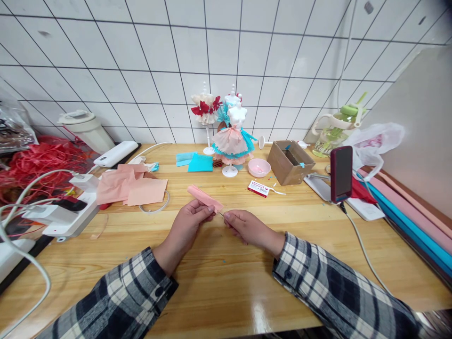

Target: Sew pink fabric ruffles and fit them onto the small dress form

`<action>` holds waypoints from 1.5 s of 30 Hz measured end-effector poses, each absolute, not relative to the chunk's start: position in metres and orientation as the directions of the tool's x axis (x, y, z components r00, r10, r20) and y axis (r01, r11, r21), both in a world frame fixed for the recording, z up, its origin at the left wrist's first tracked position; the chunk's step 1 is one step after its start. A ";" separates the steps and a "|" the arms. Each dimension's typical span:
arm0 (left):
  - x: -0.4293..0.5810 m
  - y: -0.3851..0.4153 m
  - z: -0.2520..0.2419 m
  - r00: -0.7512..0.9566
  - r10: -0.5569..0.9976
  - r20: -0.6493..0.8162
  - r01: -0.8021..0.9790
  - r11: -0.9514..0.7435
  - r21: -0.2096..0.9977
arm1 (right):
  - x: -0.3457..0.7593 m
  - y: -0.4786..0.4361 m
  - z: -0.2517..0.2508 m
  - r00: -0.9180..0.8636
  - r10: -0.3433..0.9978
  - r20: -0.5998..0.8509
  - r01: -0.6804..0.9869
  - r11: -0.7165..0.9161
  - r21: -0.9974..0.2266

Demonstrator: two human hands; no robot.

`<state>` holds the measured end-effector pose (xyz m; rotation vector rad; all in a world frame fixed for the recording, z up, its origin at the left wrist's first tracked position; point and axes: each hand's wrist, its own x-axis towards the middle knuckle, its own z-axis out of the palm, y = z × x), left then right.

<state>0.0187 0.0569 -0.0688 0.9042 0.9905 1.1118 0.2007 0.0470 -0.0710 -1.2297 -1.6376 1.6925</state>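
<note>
Wood tabletop [212, 292], dressed mannequin [231, 139] at 12 o'clock; L hand [187, 226] pinches pink paper [200, 194], prob. to steady it; R hand [247, 227] fingers grip thin rod [221, 214], poss. wire.

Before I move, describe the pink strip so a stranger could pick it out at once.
Over the wooden table, two plaid sleeves reach in from the near edge. The left hand pinches the pink strip between thumb and fingers. Unlike the loose pink sheets lying farther left, it is narrow and held in the hand.
</note>
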 end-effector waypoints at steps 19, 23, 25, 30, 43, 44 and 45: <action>0.019 0.057 -0.070 0.147 0.960 -0.240 -0.307 0.275 0.911 | 0.199 0.046 -0.077 -0.453 0.863 -0.225 0.247 -0.121 -0.961; 0.019 0.057 -0.071 0.154 0.961 -0.230 -0.299 0.267 0.916 | 0.198 0.045 -0.076 -0.453 0.865 -0.216 0.238 -0.116 -0.964; 0.019 0.057 -0.071 0.150 0.961 -0.231 -0.297 0.267 0.917 | 0.198 0.045 -0.075 -0.453 0.866 -0.211 0.234 -0.113 -0.966; 0.020 0.057 -0.070 0.167 0.966 -0.195 -0.304 0.239 0.922 | 0.198 0.045 -0.073 -0.448 0.864 -0.229 0.232 -0.134 -0.963; 0.018 0.057 -0.072 0.170 0.961 -0.220 -0.270 0.260 0.927 | 0.198 0.045 -0.074 -0.448 0.865 -0.227 0.217 -0.141 -0.966; 0.018 0.057 -0.072 0.169 0.961 -0.218 -0.275 0.259 0.926 | 0.198 0.045 -0.074 -0.450 0.863 -0.229 0.218 -0.142 -0.965; 0.019 0.057 -0.071 0.171 0.961 -0.219 -0.277 0.260 0.925 | 0.198 0.045 -0.073 -0.451 0.862 -0.232 0.221 -0.144 -0.965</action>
